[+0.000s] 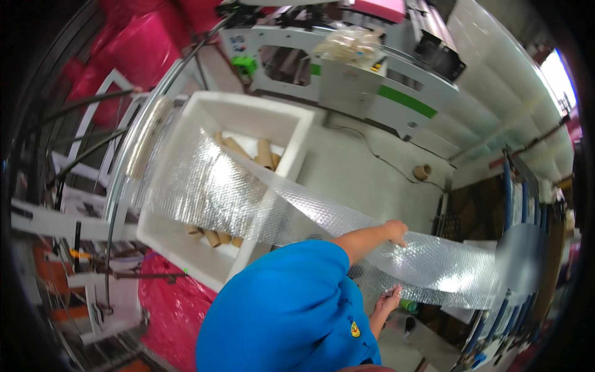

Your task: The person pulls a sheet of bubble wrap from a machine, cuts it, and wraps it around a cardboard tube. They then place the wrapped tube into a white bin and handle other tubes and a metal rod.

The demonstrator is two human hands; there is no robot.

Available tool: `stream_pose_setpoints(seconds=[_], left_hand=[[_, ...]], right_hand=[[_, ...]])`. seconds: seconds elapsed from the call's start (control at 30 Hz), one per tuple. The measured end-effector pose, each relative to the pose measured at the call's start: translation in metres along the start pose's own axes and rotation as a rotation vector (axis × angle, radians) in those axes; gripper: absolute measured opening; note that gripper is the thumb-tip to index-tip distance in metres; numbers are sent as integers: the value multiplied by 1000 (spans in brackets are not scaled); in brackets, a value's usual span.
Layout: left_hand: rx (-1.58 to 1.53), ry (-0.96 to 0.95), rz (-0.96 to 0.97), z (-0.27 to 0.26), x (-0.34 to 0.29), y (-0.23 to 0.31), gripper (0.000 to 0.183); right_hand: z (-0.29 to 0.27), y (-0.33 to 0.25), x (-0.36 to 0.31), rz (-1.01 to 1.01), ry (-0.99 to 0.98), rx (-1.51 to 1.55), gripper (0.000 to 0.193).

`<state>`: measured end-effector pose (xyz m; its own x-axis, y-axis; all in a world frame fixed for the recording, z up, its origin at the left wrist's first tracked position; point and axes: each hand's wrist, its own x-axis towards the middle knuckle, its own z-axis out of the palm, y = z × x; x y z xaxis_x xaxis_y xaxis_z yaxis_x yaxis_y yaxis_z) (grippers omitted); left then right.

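A long strip of shiny silver bubble wrap (pixel 440 257) stretches across the view from the left to the right. My left hand (pixel 396 232) is closed on the strip's far edge, its fingers curled over the film. On the near edge, my right hand (pixel 387 302) grips the film between thumb and fingers. Between my hands the sheet looks folded lengthwise, one layer over another. Toward the left the strip widens and passes over a white foam box (pixel 294 124) holding several brown cardboard tubes (pixel 264 153). At the right it reaches a blurred grey round shape (pixel 524 258).
A metal frame with a film-wrapped roller (pixel 147 136) stands left of the box. Pink plastic bags (pixel 167 310) lie near it. A white and green machine (pixel 378 93) stands at the back. A cable and a cardboard core (pixel 422 172) lie on the floor. Racks (pixel 514 198) stand at the right.
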<state>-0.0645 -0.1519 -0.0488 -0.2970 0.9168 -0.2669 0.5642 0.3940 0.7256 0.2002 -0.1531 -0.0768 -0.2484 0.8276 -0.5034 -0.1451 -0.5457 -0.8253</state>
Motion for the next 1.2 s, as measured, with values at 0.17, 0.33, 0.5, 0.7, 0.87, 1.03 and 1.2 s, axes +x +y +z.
stream_pose_setpoints(seconds=[0.17, 0.33, 0.5, 0.7, 0.87, 1.03, 1.2], left_hand=[[-91, 17, -38, -20, -36, 20, 46], [-35, 25, -33, 11, -10, 14, 35], [-21, 158, 123, 37, 4, -28, 39], [34, -75, -12, 25, 18, -31, 40], [-150, -121, -36, 37, 37, -60, 30], [-108, -203, -158, 42, 38, -58, 30], [-73, -170, -149, 60, 60, -52, 35]], right_hand=[[-8, -3, -14, -10, 40, 36, 29], [-13, -2, -22, 10, 142, -29, 30], [-8, -7, -21, 113, 189, -119, 27], [-12, 1, -11, 206, 131, -125, 22], [-13, 15, 6, 289, 116, -179, 25], [-24, 21, 12, 379, 47, -266, 27], [-41, 14, 43, 361, 76, -241, 25]])
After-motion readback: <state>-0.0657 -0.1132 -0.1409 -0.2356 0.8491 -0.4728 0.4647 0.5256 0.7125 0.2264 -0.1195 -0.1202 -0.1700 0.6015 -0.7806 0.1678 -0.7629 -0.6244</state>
